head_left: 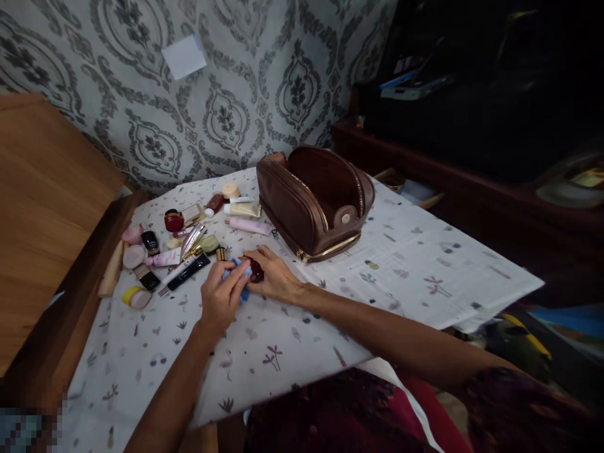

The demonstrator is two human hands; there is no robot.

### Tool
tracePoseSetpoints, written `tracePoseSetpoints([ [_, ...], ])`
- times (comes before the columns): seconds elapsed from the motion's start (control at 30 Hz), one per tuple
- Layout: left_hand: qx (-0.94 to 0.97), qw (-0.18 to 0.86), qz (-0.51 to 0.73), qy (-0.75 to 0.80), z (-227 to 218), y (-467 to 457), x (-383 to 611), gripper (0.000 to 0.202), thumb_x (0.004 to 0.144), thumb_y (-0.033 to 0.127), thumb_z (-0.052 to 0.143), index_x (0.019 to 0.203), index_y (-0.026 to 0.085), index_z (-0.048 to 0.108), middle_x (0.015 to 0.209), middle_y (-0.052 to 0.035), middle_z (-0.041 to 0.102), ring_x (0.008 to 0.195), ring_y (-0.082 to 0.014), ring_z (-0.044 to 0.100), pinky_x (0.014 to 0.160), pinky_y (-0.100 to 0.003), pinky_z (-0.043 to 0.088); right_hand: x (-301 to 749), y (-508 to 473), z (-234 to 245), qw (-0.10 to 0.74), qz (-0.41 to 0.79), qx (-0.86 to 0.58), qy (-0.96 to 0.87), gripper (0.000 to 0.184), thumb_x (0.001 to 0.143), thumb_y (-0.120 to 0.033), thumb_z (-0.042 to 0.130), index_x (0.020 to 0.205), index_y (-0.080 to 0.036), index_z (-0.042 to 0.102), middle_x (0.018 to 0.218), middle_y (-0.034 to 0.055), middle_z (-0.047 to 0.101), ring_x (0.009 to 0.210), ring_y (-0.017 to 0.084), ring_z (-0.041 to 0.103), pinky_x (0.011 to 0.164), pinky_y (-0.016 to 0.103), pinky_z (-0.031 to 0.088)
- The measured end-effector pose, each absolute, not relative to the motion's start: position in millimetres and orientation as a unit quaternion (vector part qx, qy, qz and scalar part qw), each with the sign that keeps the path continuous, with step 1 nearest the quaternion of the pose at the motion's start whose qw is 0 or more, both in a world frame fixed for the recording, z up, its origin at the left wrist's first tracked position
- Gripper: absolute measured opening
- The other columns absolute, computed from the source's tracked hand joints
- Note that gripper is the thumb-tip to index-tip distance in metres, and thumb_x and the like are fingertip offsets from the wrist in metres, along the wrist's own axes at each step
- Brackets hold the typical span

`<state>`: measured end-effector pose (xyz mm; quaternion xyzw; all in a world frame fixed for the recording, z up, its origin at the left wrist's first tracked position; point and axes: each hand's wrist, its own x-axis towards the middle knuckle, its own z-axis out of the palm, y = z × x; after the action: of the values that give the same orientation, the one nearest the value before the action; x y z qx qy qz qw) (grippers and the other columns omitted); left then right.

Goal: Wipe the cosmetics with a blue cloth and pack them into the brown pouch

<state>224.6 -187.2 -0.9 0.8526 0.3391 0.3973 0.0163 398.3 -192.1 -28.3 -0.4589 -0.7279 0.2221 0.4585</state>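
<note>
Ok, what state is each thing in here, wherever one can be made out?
Brown bag: upright, top unzipped and gaping open.
Left hand: closed on the blue cloth.
Blue cloth: bunched up.
Right hand: gripping the dark brown item.
Dark brown item: held, partly hidden.
Pink tube: lying flat.
Black tube: lying flat.
Drawer: pulled open.

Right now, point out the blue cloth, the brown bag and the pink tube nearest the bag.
Blue cloth [243,266]: head view, on its upper folds.
Brown bag [303,217]: head view, on its side panel.
Pink tube [249,226]: head view, mid-body.
</note>
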Motion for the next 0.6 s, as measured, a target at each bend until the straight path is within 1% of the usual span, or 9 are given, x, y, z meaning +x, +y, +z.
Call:
tracePoseSetpoints([
  [0.1,0.830,0.040,0.410,0.376,0,-182,222,0.028,0.098,0.030,0.052,0.116,0.020,0.072,0.096,-0.0064,0.059,0.091,-0.0185,0.060,0.083,-0.031,0.050,398,-193,-28,0.462,0.213,-0.434,-0.743,0.049,0.076,-0.019,0.072,0.123,-0.016,0.058,0.106,0.0073,0.052,0.096,0.022,0.057,0.089,0.038,0.053],
  [0.23,0.791,0.125,0.417,0.430,1,-172,218,0.031,0.099,0.035,0.048,0.107,0.018,0.072,0.097,-0.0066,0.062,0.092,-0.0197,0.061,0.087,-0.032,0.050,397,-192,-29,0.470,0.207,-0.419,-0.749,0.050,0.076,-0.023,0.074,0.123,-0.015,0.058,0.108,0.0091,0.053,0.100,0.023,0.058,0.093,0.040,0.053],
  [0.33,0.773,0.181,0.412,0.448,-1,-165,215,0.032,0.097,0.038,0.047,0.095,0.017,0.071,0.091,-0.0057,0.064,0.088,-0.0200,0.061,0.083,-0.032,0.050,397,-192,-28,0.480,0.215,-0.420,-0.740,0.052,0.074,-0.022,0.075,0.122,-0.015,0.059,0.109,0.0094,0.054,0.099,0.023,0.060,0.091,0.040,0.054],
  [0.4,0.768,0.202,0.407,0.451,-3,-163,215,0.033,0.097,0.038,0.046,0.090,0.017,0.070,0.088,-0.0051,0.064,0.086,-0.0195,0.060,0.081,-0.031,0.049,398,-192,-26,0.492,0.227,-0.428,-0.723,0.053,0.073,-0.023,0.076,0.123,-0.016,0.058,0.109,0.0083,0.056,0.096,0.022,0.061,0.087,0.038,0.055],
  [0.47,0.769,0.210,0.404,0.449,-6,-163,215,0.032,0.097,0.037,0.045,0.092,0.017,0.070,0.088,-0.0048,0.063,0.085,-0.0189,0.060,0.081,-0.030,0.049,398,-192,-25,0.509,0.233,-0.437,-0.704,0.053,0.073,-0.025,0.077,0.123,-0.017,0.058,0.108,0.0076,0.057,0.096,0.021,0.062,0.086,0.037,0.054],
  [0.6,0.773,0.213,0.399,0.445,-8,-166,217,0.030,0.096,0.037,0.047,0.103,0.017,0.069,0.094,-0.0057,0.064,0.090,-0.0198,0.061,0.084,-0.032,0.048,400,-190,-24,0.532,0.226,-0.459,-0.674,0.056,0.070,-0.025,0.080,0.121,-0.015,0.060,0.109,0.0085,0.062,0.099,0.022,0.063,0.090,0.037,0.052],
])
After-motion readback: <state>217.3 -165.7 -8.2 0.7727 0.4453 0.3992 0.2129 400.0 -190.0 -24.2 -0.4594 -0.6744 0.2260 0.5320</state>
